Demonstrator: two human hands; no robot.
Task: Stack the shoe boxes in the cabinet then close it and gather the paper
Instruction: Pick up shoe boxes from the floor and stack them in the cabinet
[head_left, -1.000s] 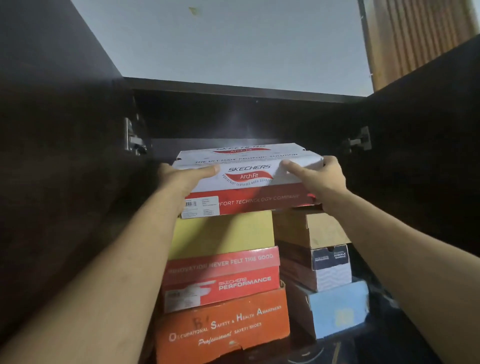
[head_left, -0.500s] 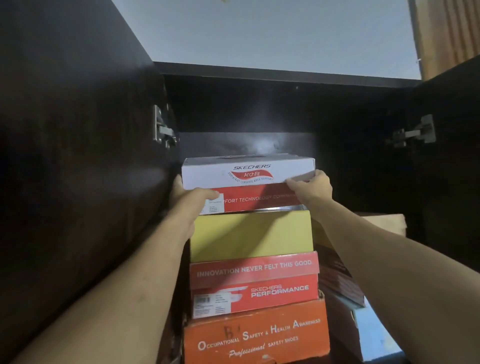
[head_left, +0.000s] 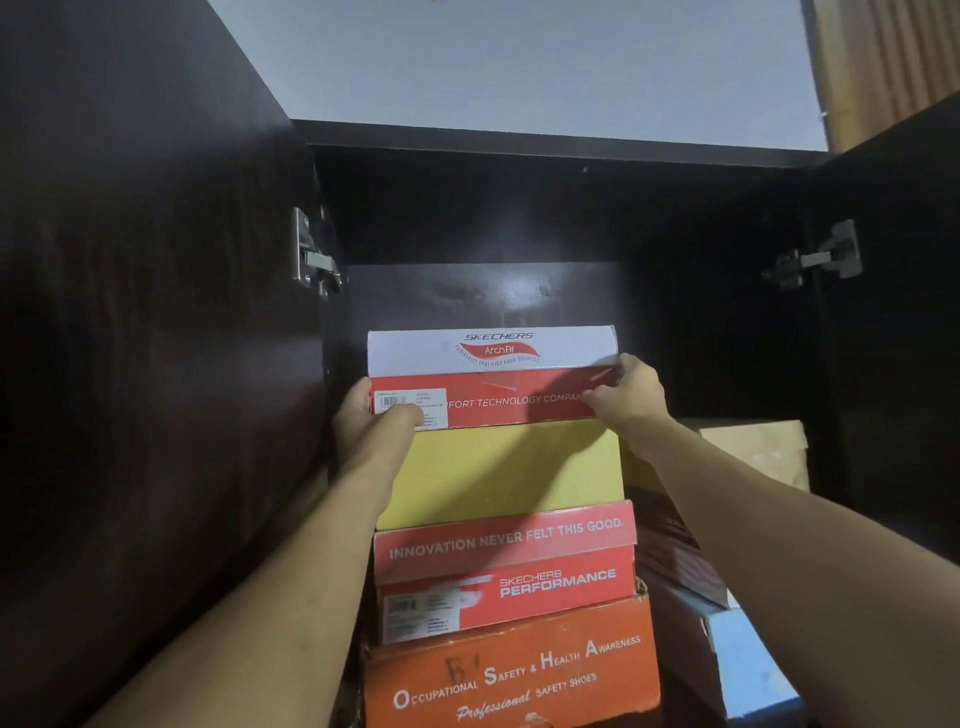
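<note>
A white and red Skechers ArchFit shoe box (head_left: 493, 374) lies level on top of the left stack inside the dark cabinet (head_left: 519, 150). Under it sit a yellow box (head_left: 506, 470), a red Skechers Performance box (head_left: 506, 569) and an orange safety shoes box (head_left: 511, 675). My left hand (head_left: 376, 415) grips the top box's left end, thumb across its front label. My right hand (head_left: 628, 395) grips its right end, fingers on the front. No paper is visible.
Both dark cabinet doors (head_left: 145, 338) stand open, each with a metal hinge (head_left: 311, 260). A lower stack stands to the right, with a tan box (head_left: 753, 449), a dark box (head_left: 675, 551) and a light blue box (head_left: 748, 670). Dark open space remains above the top box.
The white and red box has gone from tilted and lifted to lying flat on the yellow box, pushed deeper into the cabinet. Both hands stayed on its ends.
</note>
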